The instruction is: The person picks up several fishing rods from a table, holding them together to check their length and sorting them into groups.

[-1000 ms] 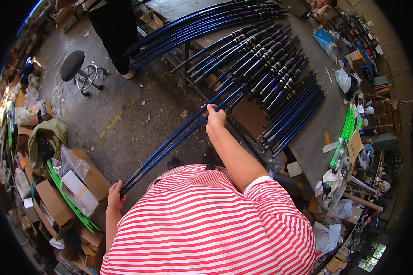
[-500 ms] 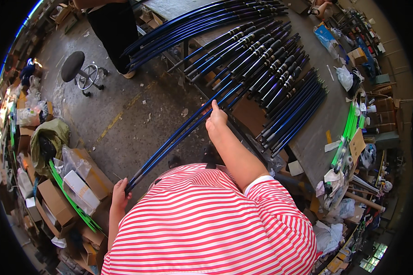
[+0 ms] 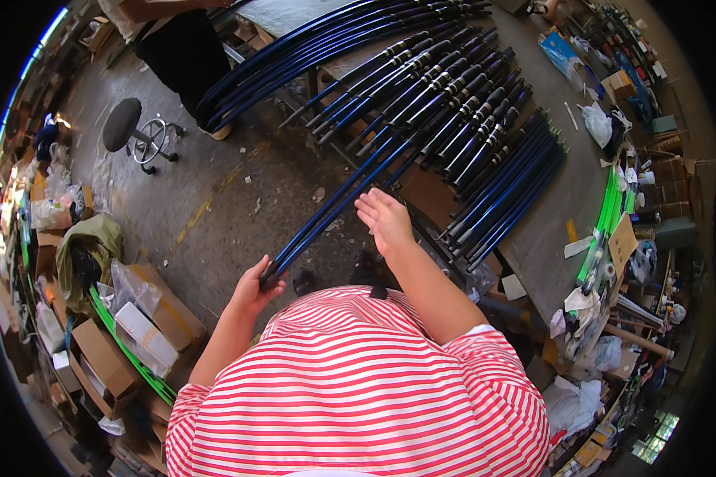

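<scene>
My left hand (image 3: 254, 290) is closed around the near dark ends of two slender blue fishing rods (image 3: 331, 211). They slant up and to the right, their far ends reaching the other fishing rods (image 3: 453, 87) on the table. Beside the held pair, my right hand (image 3: 386, 219) is open, fingers stretched out, with nothing in it. Rows of dark grips with pale metallic fittings lie side by side on the tabletop. Nearer the table's front edge lies a bundle of thin dark blue rod sections (image 3: 507, 191).
A round black stool (image 3: 123, 126) on wheels stands on the floor at left, near another person (image 3: 179, 60). Cardboard boxes (image 3: 103, 362) and green rods (image 3: 135, 350) crowd the left side. More green rods (image 3: 610, 211) and plastic bags (image 3: 597, 123) lie along the right.
My left hand has moved up and right with the rod ends, toward the table. My right hand has let go of the rods, opened and shifted slightly down and right.
</scene>
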### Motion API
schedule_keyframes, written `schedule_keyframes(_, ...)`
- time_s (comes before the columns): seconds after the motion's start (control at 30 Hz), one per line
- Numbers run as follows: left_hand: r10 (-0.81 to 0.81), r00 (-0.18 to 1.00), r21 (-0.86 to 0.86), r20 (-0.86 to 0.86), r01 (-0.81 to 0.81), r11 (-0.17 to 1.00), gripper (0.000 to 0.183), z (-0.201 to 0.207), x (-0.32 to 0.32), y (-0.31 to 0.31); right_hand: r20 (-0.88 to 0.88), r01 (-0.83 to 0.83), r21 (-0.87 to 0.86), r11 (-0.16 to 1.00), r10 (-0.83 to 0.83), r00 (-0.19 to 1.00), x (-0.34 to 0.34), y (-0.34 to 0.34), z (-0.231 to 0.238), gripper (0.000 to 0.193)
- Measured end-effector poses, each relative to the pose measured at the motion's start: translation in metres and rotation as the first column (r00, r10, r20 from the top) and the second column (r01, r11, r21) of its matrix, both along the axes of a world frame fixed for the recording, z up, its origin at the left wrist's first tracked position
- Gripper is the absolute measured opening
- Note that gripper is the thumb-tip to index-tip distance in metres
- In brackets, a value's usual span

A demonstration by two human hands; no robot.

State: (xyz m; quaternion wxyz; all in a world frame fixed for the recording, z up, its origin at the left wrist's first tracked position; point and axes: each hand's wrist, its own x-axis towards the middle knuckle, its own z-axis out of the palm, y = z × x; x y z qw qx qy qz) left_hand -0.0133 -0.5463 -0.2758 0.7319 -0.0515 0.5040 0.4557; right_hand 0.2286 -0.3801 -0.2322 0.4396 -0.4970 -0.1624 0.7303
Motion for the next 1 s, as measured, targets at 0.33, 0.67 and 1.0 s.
schedule_keyframes(0.33, 0.029, 0.982, -0.013, 0.185, -0.027, 1.0, 0.032, -0.025, 0.095, 0.165, 0.619, 0.234, 0.529, 0.816, -0.56, 0.55, 0.23, -0.011, 0.026, 0.017)
schedule_keyframes(0.67, 0.149, 0.976, -0.034, 0.158, -0.145, 0.989, 0.05, -0.02, 0.142, 0.247, 0.489, 0.299, -0.022, 0.954, -0.251, 0.836, 0.3, -0.012, -0.054, 0.033)
schedule_keyframes(1.0, 0.003, 0.973, -0.199, -0.232, -0.051, 0.979, 0.037, -0.059, 0.059, 0.128, 0.372, 0.359, 0.133, 0.924, -0.382, 0.846, 0.287, -0.018, -0.06, 0.03)
